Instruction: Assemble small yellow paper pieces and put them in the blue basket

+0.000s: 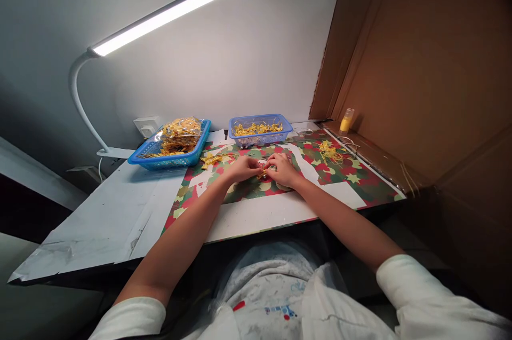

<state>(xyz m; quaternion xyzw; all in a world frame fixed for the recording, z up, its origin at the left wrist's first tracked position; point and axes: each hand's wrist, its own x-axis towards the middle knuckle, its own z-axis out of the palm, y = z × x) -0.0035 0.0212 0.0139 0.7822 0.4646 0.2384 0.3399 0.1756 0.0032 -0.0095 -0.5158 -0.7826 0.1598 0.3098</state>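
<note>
A small yellow piece [262,174] is pinched by the nearly closed fingertips of the left hand [244,167] and the right hand [283,170], close over the desk [108,212], probably for steadiness. Yellow strands [258,128] are placed in the lattice basket [260,139] behind, seemingly within reach.

Bright lamp [172,16] before a pale wall [264,57], tall brown cardboard [424,68] at right

I see a pale grey-white garment [260,286] bearing a blue animal print [282,310]. Left of that print sits a red mark [239,306]; farther out on either side, a white left sleeve [132,316] and matching right sleeve [420,286] leave the forearms [188,233] bare.
</note>
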